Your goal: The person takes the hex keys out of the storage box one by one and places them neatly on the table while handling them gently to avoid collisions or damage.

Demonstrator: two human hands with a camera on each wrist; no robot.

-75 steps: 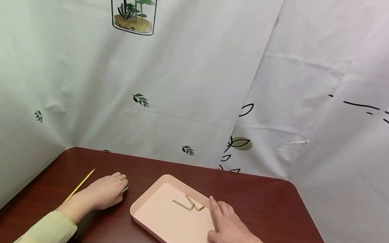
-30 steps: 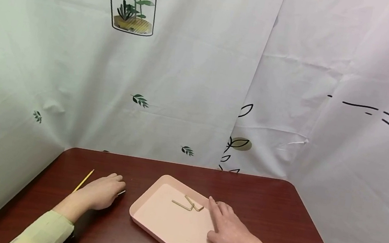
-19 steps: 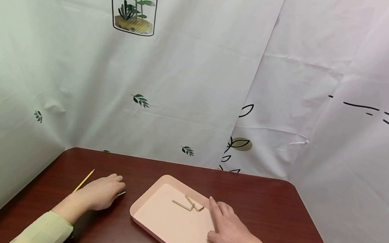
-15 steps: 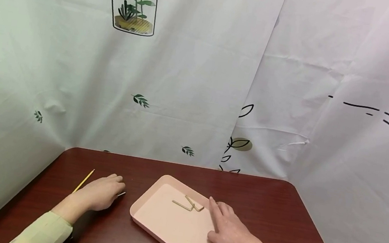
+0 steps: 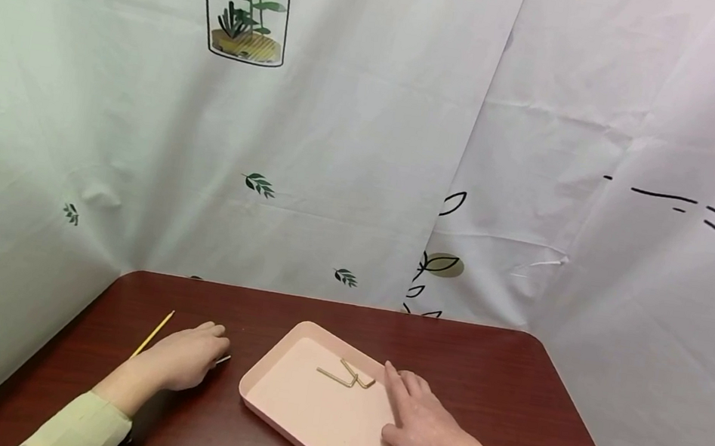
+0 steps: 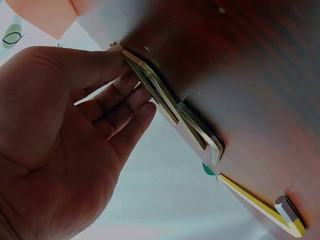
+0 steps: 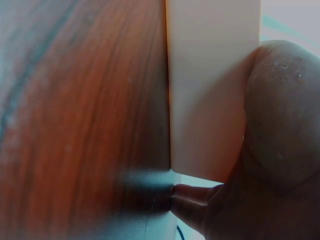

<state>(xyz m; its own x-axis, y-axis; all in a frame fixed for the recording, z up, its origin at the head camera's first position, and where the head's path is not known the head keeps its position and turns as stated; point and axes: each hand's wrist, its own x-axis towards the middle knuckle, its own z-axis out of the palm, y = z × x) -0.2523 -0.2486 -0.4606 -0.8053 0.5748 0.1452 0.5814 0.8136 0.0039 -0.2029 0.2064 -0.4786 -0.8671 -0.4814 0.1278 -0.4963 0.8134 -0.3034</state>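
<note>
In the head view my left hand (image 5: 188, 355) is low over the table, left of the tray, a short bare end of a hex key (image 5: 223, 360) showing beside it. In the left wrist view, thumb and forefinger pinch the end of a brass-coloured hex key (image 6: 150, 75). Against it lies another L-shaped hex key (image 6: 212, 140). My right hand (image 5: 428, 423) rests on the right corner of the pink tray (image 5: 274, 352), its forefinger straight along the rim and the thumb over the side wall. Inside the tray, two hex keys (image 5: 336, 378) overlap.
A yellow bent rod with a grey end, like a larger hex key (image 6: 260, 202), lies on the dark red table (image 5: 486, 378) past my left wrist. A white printed cloth (image 5: 355, 139) hangs behind and at both sides.
My left hand has drawn back slightly toward me and to the left; the key end beside it shifted too, covering more of the yellow rod. Right hand and tray have stayed put.
</note>
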